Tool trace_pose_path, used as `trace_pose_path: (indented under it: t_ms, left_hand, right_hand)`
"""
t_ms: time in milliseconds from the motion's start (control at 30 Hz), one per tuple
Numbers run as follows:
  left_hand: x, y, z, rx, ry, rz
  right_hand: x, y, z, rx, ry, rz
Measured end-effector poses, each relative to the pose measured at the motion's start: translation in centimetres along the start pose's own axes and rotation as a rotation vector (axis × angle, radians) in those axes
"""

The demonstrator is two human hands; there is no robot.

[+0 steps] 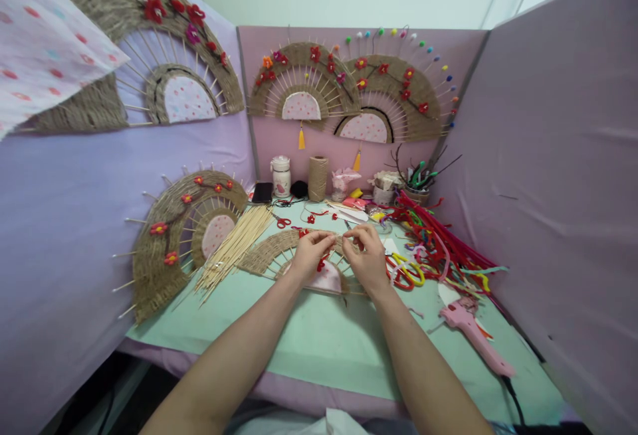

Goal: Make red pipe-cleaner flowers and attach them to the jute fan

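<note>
Both hands are raised over a half-round fan (269,249) of brown twine and thin sticks, which lies on the table in front of me. My left hand (314,254) has thumb and forefinger pinched together; anything between them is too small to make out. Just below those fingertips shows a small red piece (323,263). My right hand (366,259), a short way to the right, is also in a pinch, its contents unclear. Part of the fan's spotted fabric centre (325,279) shows between my wrists. A red flower (303,232) sits behind my left hand.
A bundle of thin sticks (234,249) lies left. On the right are scissors (415,271), a heap of red pipe cleaners (448,242) and a pink glue gun (473,337) with its cord. Behind stand a twine roll (318,179) and a white jar (281,176). Finished-looking fans (187,239) line the partitions.
</note>
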State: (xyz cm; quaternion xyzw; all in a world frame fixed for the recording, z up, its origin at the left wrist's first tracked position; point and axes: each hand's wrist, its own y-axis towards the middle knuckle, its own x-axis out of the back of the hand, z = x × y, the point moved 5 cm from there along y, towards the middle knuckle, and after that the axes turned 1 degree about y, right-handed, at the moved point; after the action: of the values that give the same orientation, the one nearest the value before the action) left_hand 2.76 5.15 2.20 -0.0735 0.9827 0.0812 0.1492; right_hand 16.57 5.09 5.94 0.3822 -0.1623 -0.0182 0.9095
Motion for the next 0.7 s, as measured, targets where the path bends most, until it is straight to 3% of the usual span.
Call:
trace_pose_path:
  t_ms: [267, 700]
  left_hand:
    - [-0.2, -0.5, -1.2, -0.089, 0.119, -0.009]
    - [0.0, -0.3, -0.8, -0.101, 0.138, -0.003]
  right_hand:
    - [-0.3, 0.0, 0.0, 0.042, -0.08, 0.03]
    - [-0.2, 0.0, 0.1, 0.031, -0.046, 0.032]
